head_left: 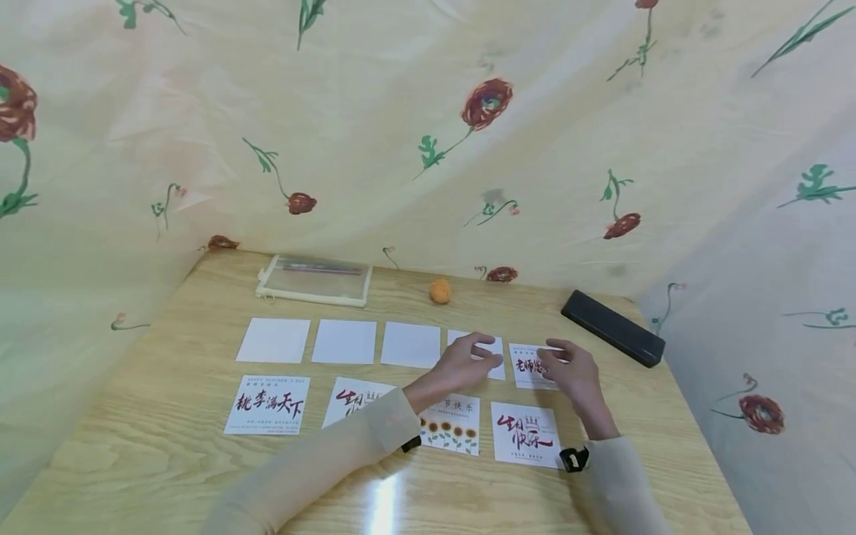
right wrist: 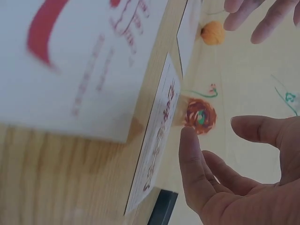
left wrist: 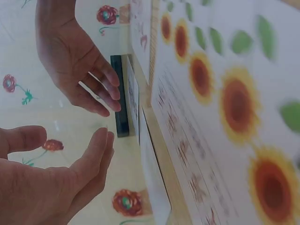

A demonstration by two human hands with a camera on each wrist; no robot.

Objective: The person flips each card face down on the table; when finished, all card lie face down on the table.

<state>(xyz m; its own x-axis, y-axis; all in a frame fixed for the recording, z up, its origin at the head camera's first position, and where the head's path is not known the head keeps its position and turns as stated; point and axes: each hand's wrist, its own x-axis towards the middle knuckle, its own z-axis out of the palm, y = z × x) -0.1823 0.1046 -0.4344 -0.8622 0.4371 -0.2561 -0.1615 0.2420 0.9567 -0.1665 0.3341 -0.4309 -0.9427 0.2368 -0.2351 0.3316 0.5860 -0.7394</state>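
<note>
My left hand [head_left: 466,362] hovers over a blank white card [head_left: 493,369] in the back row, its fingers loosely bent with nothing between them. In the right wrist view, my right hand [right wrist: 253,173] has thumb and fingers spread apart and holds nothing. It overlaps a card with red Chinese lettering [head_left: 524,368] at the right end of that row. Below my left forearm lies a sunflower card [left wrist: 201,77], partly covered by the sleeve. Nearest my right wrist is another red-lettered card [head_left: 524,435].
More blank cards [head_left: 344,342] continue the back row leftward. Lettered cards [head_left: 267,405] lie in front of them, one partly under my left sleeve. Behind stand a clear zip pouch [head_left: 314,281], an orange ball [head_left: 440,291] and a black case [head_left: 613,327]. Flowered cloth [head_left: 374,148] hangs around the table.
</note>
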